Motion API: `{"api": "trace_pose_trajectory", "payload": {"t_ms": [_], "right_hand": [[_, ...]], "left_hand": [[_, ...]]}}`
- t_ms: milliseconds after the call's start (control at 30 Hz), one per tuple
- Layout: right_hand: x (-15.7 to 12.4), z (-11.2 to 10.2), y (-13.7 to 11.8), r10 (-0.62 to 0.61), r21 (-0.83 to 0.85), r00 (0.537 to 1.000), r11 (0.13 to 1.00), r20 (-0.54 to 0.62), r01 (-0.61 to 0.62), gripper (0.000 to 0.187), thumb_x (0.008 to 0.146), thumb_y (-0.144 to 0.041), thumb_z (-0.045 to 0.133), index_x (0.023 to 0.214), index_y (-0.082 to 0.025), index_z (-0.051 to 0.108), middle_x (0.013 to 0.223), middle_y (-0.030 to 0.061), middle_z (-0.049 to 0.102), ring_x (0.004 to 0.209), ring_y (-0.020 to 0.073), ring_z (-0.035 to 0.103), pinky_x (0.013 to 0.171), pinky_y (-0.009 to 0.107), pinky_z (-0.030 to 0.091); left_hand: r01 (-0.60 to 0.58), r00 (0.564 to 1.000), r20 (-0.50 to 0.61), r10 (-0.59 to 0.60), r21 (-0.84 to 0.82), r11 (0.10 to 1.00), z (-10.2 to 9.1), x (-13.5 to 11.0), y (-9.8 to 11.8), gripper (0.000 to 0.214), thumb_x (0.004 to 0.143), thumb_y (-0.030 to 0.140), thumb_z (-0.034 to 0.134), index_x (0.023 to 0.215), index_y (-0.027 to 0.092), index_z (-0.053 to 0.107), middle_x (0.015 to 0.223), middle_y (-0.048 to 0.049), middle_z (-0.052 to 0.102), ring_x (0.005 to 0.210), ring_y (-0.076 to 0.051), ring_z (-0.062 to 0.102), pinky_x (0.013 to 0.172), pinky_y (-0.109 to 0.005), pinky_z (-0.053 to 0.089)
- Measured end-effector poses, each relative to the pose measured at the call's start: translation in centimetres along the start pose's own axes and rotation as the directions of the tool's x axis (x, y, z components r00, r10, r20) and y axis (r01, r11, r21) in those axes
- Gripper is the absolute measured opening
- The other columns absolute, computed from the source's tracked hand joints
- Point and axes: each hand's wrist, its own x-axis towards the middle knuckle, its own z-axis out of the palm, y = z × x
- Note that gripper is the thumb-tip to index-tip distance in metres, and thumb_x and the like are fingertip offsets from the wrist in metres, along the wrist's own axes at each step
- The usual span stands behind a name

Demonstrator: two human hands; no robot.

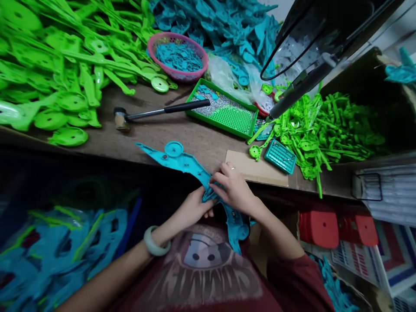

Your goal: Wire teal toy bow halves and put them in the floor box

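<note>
A long, curved turquoise plastic part (182, 164) lies slantwise in front of my body, its upper end over the bench edge and its lower end against my shirt. My left hand (194, 203) grips its middle from below, thumb along the part. From above, my right hand (231, 185) has its bent fingertips pressed onto the same middle stretch. Whether a small piece sits under those fingertips is hidden. A round cup shape stands out near each end of the part.
A hammer (146, 115) lies on the bench (156, 134), its handle over a green tray (221, 125) of small metal bits. Behind stand a pink basket (151, 50) and heaps of green parts (65, 65) and turquoise parts (221, 26). At right hangs a power screwdriver (302, 84).
</note>
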Motion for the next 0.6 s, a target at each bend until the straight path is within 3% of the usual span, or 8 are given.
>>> {"api": "trace_pose_trajectory", "payload": {"t_ms": [133,233,300,433,500,600], "right_hand": [[-0.9,0.8,0.9,0.106,0.083,0.988,0.992,-0.111,-0.098,0.013,0.098,-0.021,0.048,0.087,-0.018,0.055,0.094,0.0081,0.055,0.091,0.0208,0.051,0.081,0.033,0.046],[-1.4,2.0,1.2,0.160,0.169,0.969,0.977,-0.187,-0.128,0.017,0.100,-0.023,0.043,0.088,-0.019,0.054,0.085,0.0056,0.056,0.083,0.0188,0.054,0.076,0.030,0.046],[-1.5,2.7,1.1,0.158,0.110,0.961,0.985,-0.228,-0.136,0.021,0.101,-0.025,0.040,0.088,-0.020,0.056,0.082,0.0060,0.057,0.081,0.0196,0.055,0.075,0.031,0.045],[-1.3,3.5,1.0,0.087,-0.040,0.979,0.995,-0.184,-0.096,0.029,0.103,-0.026,0.034,0.093,-0.019,0.061,0.084,0.0077,0.058,0.078,0.0195,0.055,0.071,0.029,0.044],[-1.3,3.6,1.1,0.093,-0.050,0.981,0.993,-0.173,-0.103,0.030,0.104,-0.027,0.034,0.094,-0.019,0.061,0.087,0.0080,0.058,0.077,0.0185,0.055,0.069,0.028,0.044],[-1.6,3.9,1.4,0.110,-0.061,0.977,0.991,-0.185,-0.123,0.031,0.103,-0.026,0.033,0.094,-0.019,0.062,0.081,0.0060,0.058,0.072,0.0173,0.055,0.067,0.028,0.042]], "left_hand": [[-0.038,0.998,0.049,0.042,-0.083,0.996,0.6,-0.6,-0.2,0.024,0.082,0.031,0.054,0.102,0.018,0.050,0.068,0.0020,0.059,0.058,-0.015,0.054,0.058,-0.027,0.044],[-0.070,0.997,-0.037,0.068,-0.054,0.996,0.9,-1.0,-0.2,0.030,0.082,0.027,0.053,0.111,0.018,0.048,0.069,0.0039,0.055,0.061,-0.015,0.053,0.062,-0.028,0.044],[-0.075,0.992,-0.102,0.076,0.010,0.997,1.0,-1.0,-0.3,0.032,0.080,0.025,0.053,0.111,0.019,0.048,0.067,0.0053,0.054,0.062,-0.016,0.054,0.064,-0.028,0.044],[-0.043,0.978,-0.197,0.072,0.150,0.988,1.4,-1.0,-0.5,0.027,0.079,0.025,0.054,0.104,0.021,0.048,0.063,0.0062,0.054,0.058,-0.018,0.055,0.062,-0.028,0.043],[-0.035,0.965,-0.248,0.086,0.201,0.979,1.8,-1.1,-0.6,0.025,0.080,0.028,0.055,0.103,0.021,0.048,0.070,0.0038,0.059,0.064,-0.019,0.058,0.064,-0.029,0.044],[-0.076,0.968,-0.219,0.122,0.207,0.975,2.5,-1.2,-1.1,0.030,0.082,0.028,0.053,0.111,0.020,0.049,0.091,-0.0020,0.065,0.083,-0.022,0.062,0.076,-0.032,0.047]]}}
